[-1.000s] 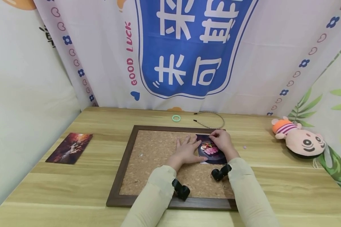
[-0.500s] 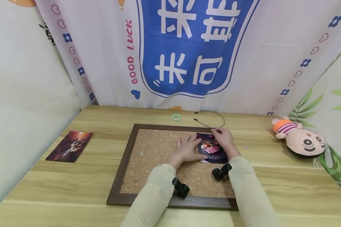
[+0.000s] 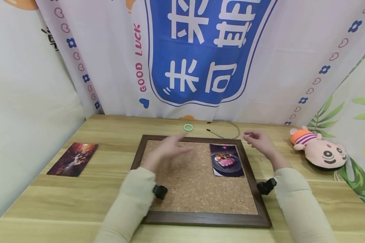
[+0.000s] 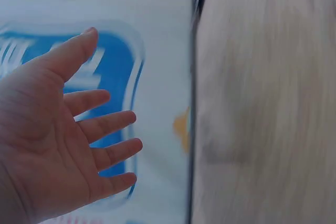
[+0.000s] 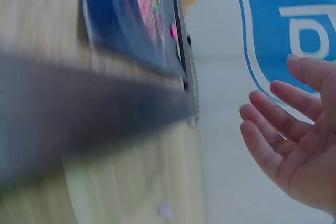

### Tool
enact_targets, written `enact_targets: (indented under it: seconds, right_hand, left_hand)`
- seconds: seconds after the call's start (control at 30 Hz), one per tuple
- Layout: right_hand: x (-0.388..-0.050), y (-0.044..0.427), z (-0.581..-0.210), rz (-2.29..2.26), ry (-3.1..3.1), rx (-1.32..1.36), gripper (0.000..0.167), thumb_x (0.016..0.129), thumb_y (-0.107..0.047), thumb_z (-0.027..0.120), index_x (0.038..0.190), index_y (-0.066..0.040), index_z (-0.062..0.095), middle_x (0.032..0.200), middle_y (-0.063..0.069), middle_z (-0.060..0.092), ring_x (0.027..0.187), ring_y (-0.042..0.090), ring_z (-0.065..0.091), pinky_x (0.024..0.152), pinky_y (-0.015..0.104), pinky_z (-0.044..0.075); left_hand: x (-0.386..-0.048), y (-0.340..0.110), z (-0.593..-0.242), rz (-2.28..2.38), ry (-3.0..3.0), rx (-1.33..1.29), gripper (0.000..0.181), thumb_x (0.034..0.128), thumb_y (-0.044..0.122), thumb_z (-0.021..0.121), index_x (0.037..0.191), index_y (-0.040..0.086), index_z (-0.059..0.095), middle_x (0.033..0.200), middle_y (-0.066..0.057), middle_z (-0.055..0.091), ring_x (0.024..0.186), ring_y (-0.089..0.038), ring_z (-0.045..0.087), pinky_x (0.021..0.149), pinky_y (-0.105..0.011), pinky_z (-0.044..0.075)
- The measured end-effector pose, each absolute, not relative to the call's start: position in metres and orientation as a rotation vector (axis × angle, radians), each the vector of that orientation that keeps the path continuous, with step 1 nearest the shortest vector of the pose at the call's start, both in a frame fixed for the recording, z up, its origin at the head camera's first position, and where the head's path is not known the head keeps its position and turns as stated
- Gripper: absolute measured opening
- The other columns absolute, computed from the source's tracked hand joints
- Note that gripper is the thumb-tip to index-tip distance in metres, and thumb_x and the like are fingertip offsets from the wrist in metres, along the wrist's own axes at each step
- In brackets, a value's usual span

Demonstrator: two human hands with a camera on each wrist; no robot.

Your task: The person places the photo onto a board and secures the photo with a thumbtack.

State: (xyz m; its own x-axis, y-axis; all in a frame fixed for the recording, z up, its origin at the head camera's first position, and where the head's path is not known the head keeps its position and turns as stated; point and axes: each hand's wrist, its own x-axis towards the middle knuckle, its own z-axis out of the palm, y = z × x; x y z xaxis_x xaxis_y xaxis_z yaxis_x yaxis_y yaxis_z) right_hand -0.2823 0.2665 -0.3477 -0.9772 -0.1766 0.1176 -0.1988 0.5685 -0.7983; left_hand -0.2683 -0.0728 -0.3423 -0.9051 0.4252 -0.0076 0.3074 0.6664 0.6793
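Observation:
A photo of plated food [image 3: 227, 168] lies on the right part of the cork board [image 3: 197, 195], with a pink pushpin [image 3: 224, 147] at its upper edge. My left hand [image 3: 169, 148], blurred, hovers over the board's upper left, fingers extended and holding nothing. In the left wrist view the palm [image 4: 42, 140] shows with its fingers spread. Just beyond the board's upper right corner is my right hand [image 3: 260, 142], raised and apart from the photo. The right wrist view shows that hand [image 5: 304, 135] with loosely bent fingers and nothing in them.
Another photo in dark and orange tones [image 3: 73, 160] lies on the table at the left. Behind the board are a green ring [image 3: 188, 127] and a cord loop [image 3: 238, 130]. A small pale purple piece [image 3: 261, 159] and a plush doll [image 3: 319, 146] lie at the right.
Both hands have come off the photo. The left moved left across the board, the right moved right past the frame. The photo stays put, its pink pushpin now uncovered.

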Motion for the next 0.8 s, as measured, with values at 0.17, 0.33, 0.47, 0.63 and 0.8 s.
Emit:
enact_targets:
  seconds: [0.17,0.33,0.47,0.63,0.8]
  right_hand:
    - [-0.272,0.295,-0.35,1.257,-2.753,0.28,0.043,0.088,-0.025,0.05,0.114,0.009,0.048,0.102,0.028,0.053,0.09,0.035,0.05,0.074,0.041,0.041]
    - [-0.264,0.317,-0.362,1.16,-2.707,0.241,0.038,0.087,-0.021,0.052,0.11,0.01,0.051,0.097,0.024,0.055,0.081,0.019,0.051,0.066,0.029,0.043]
    - [-0.259,0.325,-0.369,1.156,-2.699,0.213,0.034,0.086,-0.017,0.054,0.107,0.011,0.053,0.095,0.023,0.056,0.077,0.011,0.049,0.063,0.021,0.042]
    - [-0.257,0.328,-0.377,1.154,-2.748,0.216,0.032,0.085,-0.013,0.054,0.105,0.012,0.054,0.095,0.024,0.056,0.078,0.017,0.049,0.062,0.022,0.041]
    - [-0.257,0.331,-0.386,1.152,-2.764,0.213,0.029,0.083,-0.01,0.056,0.101,0.013,0.056,0.095,0.024,0.057,0.081,0.021,0.05,0.065,0.022,0.04]
  left_hand:
    - [-0.266,-0.146,-0.334,1.12,2.827,0.48,0.071,0.0808,0.04,0.057,0.134,0.004,0.028,0.134,-0.017,0.03,0.121,-0.032,0.026,0.095,-0.045,0.024]
    - [-0.257,-0.213,-0.337,1.145,2.882,0.269,0.075,0.0829,0.048,0.048,0.137,0.003,0.021,0.134,-0.023,0.025,0.12,-0.041,0.022,0.092,-0.053,0.022]
    - [-0.246,-0.255,-0.341,1.091,2.956,0.152,0.078,0.0828,0.052,0.044,0.137,0.003,0.018,0.134,-0.027,0.023,0.117,-0.046,0.022,0.088,-0.058,0.022]
    - [-0.233,-0.297,-0.349,1.12,3.098,-0.049,0.075,0.0847,0.047,0.045,0.134,-0.004,0.02,0.131,-0.033,0.021,0.114,-0.05,0.021,0.087,-0.059,0.022]
    - [-0.223,-0.332,-0.364,1.248,3.091,-0.237,0.075,0.0851,0.041,0.047,0.133,-0.009,0.018,0.128,-0.037,0.021,0.114,-0.051,0.021,0.087,-0.058,0.022]
